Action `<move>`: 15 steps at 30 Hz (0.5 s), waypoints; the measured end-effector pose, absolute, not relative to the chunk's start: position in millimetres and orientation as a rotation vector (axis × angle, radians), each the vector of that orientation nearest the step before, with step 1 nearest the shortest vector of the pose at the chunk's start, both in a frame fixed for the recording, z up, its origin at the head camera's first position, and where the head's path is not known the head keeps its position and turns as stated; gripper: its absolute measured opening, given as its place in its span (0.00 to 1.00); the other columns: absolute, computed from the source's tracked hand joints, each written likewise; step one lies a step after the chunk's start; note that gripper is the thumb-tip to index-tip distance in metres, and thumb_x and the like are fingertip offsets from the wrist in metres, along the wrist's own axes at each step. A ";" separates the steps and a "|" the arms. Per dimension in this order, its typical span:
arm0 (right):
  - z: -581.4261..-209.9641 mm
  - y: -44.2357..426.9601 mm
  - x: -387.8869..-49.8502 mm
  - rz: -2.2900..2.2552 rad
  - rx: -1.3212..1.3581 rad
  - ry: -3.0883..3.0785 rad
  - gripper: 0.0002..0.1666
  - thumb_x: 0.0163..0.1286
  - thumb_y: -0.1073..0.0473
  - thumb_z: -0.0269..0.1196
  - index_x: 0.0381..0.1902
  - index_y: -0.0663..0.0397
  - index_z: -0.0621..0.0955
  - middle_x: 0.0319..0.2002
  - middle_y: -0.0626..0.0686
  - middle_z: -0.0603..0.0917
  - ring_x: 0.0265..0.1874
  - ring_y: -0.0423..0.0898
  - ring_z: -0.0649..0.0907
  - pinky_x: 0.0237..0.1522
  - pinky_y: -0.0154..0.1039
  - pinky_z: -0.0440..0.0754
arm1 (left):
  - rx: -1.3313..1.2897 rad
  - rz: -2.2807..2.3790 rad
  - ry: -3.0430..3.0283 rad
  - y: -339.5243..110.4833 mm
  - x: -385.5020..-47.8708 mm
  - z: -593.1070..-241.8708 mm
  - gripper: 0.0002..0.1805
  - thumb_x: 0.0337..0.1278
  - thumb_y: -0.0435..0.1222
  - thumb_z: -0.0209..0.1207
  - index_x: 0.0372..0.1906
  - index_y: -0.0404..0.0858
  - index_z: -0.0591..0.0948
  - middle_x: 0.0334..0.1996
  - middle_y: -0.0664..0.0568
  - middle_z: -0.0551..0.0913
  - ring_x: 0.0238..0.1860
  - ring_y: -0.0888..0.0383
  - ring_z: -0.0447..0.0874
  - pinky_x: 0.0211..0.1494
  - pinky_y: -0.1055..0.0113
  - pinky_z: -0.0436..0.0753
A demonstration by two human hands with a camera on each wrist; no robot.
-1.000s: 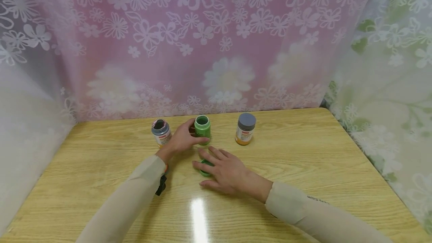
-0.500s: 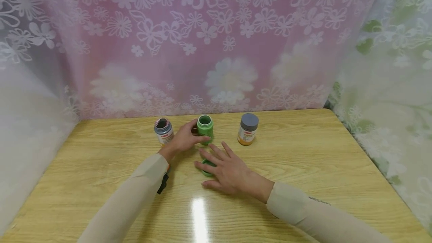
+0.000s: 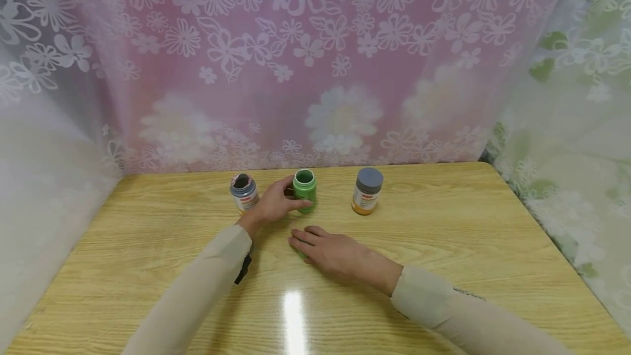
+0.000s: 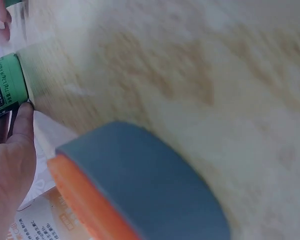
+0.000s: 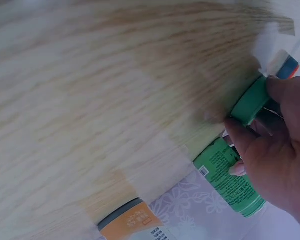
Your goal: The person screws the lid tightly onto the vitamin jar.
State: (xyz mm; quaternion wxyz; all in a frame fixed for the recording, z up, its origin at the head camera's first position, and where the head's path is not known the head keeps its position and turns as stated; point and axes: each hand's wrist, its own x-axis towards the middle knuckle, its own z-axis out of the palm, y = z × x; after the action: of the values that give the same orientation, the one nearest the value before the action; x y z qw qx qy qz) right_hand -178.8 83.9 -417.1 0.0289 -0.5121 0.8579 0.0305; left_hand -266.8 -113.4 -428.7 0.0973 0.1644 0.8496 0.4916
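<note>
Though the head view mostly hides the lid (image 5: 251, 102), the right wrist's shows right fingers (image 5: 242, 139) pinching it; left fingers (image 3: 298, 204) clasp the green jar (image 3: 305, 186).

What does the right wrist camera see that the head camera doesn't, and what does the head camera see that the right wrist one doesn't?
Only the right wrist view shows the barcode on the green jar and the right hand pinching the green lid by its edge.

Only the head view shows the open grey jar, the green jar's open mouth and both sleeves.

Both show the green jar, right hand, green lid (mostly covered in the head view), some left hand and the table.
</note>
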 end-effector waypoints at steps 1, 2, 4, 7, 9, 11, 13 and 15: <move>-416.8 83.1 -179.0 0.098 -1.588 2.649 0.27 0.79 0.54 0.47 0.72 0.52 0.62 0.70 0.52 0.63 0.67 0.50 0.65 0.56 0.39 0.75 | 0.481 1.455 2.515 -113.4 -266.8 -429.2 0.34 0.54 0.43 0.68 0.65 0.44 0.70 0.53 0.51 0.76 0.52 0.54 0.77 0.54 0.59 0.77; -416.5 82.1 -179.4 0.113 -1.596 2.652 0.27 0.78 0.54 0.48 0.72 0.53 0.64 0.69 0.52 0.64 0.66 0.50 0.66 0.55 0.38 0.75 | 0.477 1.457 2.512 -113.5 -266.8 -429.5 0.34 0.54 0.43 0.68 0.65 0.45 0.70 0.53 0.51 0.76 0.52 0.54 0.77 0.55 0.59 0.77; -415.8 80.4 -179.8 0.150 -1.612 2.660 0.26 0.78 0.54 0.50 0.70 0.53 0.67 0.68 0.52 0.67 0.64 0.50 0.68 0.55 0.37 0.76 | 0.474 1.454 2.511 -113.7 -266.6 -430.0 0.33 0.54 0.44 0.68 0.65 0.44 0.70 0.53 0.51 0.76 0.53 0.54 0.77 0.55 0.59 0.77; -414.4 78.0 -180.0 0.148 -1.615 2.676 0.24 0.76 0.54 0.53 0.66 0.54 0.70 0.64 0.52 0.70 0.61 0.49 0.71 0.54 0.36 0.76 | 0.477 1.452 2.509 -114.0 -266.7 -430.2 0.32 0.54 0.44 0.68 0.64 0.44 0.71 0.53 0.51 0.77 0.53 0.54 0.77 0.54 0.59 0.77; -413.5 76.9 -179.8 0.089 -1.593 2.684 0.23 0.74 0.55 0.56 0.64 0.54 0.72 0.62 0.52 0.72 0.60 0.49 0.72 0.52 0.36 0.77 | 0.480 1.451 2.513 -114.1 -266.6 -429.9 0.32 0.54 0.44 0.68 0.63 0.44 0.71 0.53 0.51 0.77 0.53 0.54 0.77 0.54 0.58 0.77; -412.6 75.7 -179.9 0.037 -1.569 2.692 0.22 0.72 0.55 0.58 0.61 0.54 0.74 0.60 0.51 0.73 0.57 0.49 0.72 0.50 0.35 0.78 | 0.475 1.452 2.516 -113.7 -266.3 -429.2 0.31 0.54 0.44 0.68 0.63 0.44 0.72 0.52 0.51 0.77 0.52 0.54 0.77 0.53 0.58 0.77; -411.1 74.6 -180.4 0.002 -1.553 2.698 0.22 0.70 0.55 0.61 0.59 0.54 0.75 0.58 0.51 0.74 0.55 0.49 0.73 0.50 0.36 0.78 | 0.468 1.451 2.521 -113.6 -266.4 -429.1 0.31 0.54 0.44 0.68 0.62 0.44 0.72 0.52 0.52 0.77 0.51 0.54 0.77 0.52 0.58 0.78; -409.7 73.6 -181.4 0.012 -1.541 2.697 0.22 0.69 0.54 0.62 0.59 0.54 0.76 0.57 0.51 0.75 0.54 0.49 0.74 0.51 0.36 0.76 | 0.461 1.451 2.521 -113.6 -266.9 -429.4 0.31 0.53 0.44 0.68 0.62 0.44 0.72 0.51 0.52 0.77 0.51 0.55 0.78 0.52 0.59 0.78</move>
State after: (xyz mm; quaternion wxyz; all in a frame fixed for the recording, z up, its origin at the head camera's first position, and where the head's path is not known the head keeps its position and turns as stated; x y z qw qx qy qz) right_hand -181.4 73.6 -409.7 0.0178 -0.4960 0.8681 0.0037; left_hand -266.9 -113.6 -429.4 0.0983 0.1558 0.8519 0.4902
